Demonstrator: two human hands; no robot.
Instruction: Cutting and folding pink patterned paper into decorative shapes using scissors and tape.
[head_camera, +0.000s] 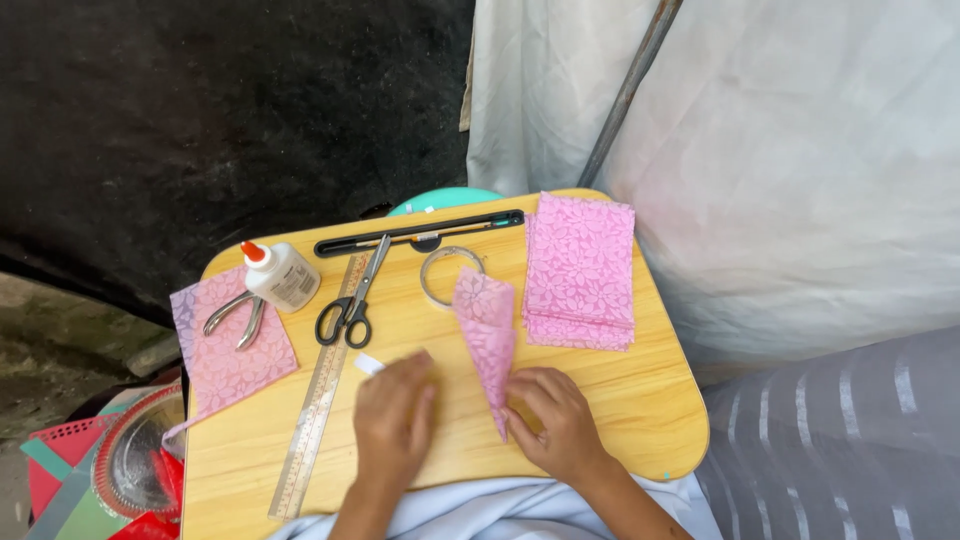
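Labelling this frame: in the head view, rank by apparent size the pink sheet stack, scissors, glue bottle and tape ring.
Largest to smallest as they look:
1. pink sheet stack
2. scissors
3. glue bottle and tape ring: too alike to rank.
All lie at about the same depth on the lap desk, so nearness hardly skews it.

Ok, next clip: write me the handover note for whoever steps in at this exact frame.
Left hand: flat on the wooden lap table, by a small white slip; holds nothing.
Right hand: pinching the pointed lower end of a pink lace cone.
Done: one sheet rolled into a cone shape.
Left: stack of pink lace sheets unrolled; another sheet lies under the pliers. Glue bottle, scissors, steel ruler and tape ring lie untouched.
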